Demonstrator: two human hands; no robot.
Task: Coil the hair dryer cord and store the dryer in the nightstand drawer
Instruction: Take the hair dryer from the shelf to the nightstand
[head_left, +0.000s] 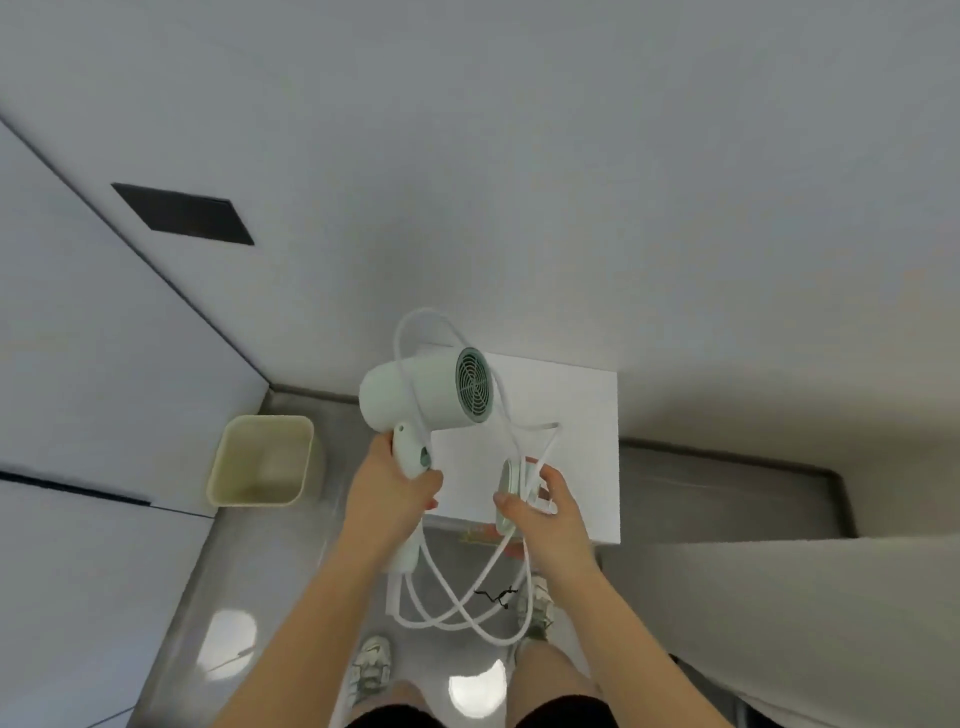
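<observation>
Nearest to the lens, two bare forearms are seen reaching forward above a pair of sneakers (371, 670) planted on the grey floor (291, 545). The hair dryer (415, 395) is held in the air over the white nightstand (576, 415). Its handle is wrapped by the left grip (395, 488), whose fingers are curled firmly round it, and its grilled intake is turned to the right. In the right grip (550, 519) several strands of the white cord (452, 608) are pinched together with a pale green piece (509, 486). This piece may be the plug, though that cannot be told for sure. One loop is draped over the dryer's barrel, and more loops are left hanging loose below both hands. A cream waste bin (260, 462) is set in the corner to the left.

The coiling step is judged to be in hand and roughly half done, since the loops are uneven and not yet bundled. For the next move, the hanging slack would need to be gathered into the right grip and the loop lifted off the barrel. The drawer cannot be made out clearly, and one hand would have to be freed for it.
</observation>
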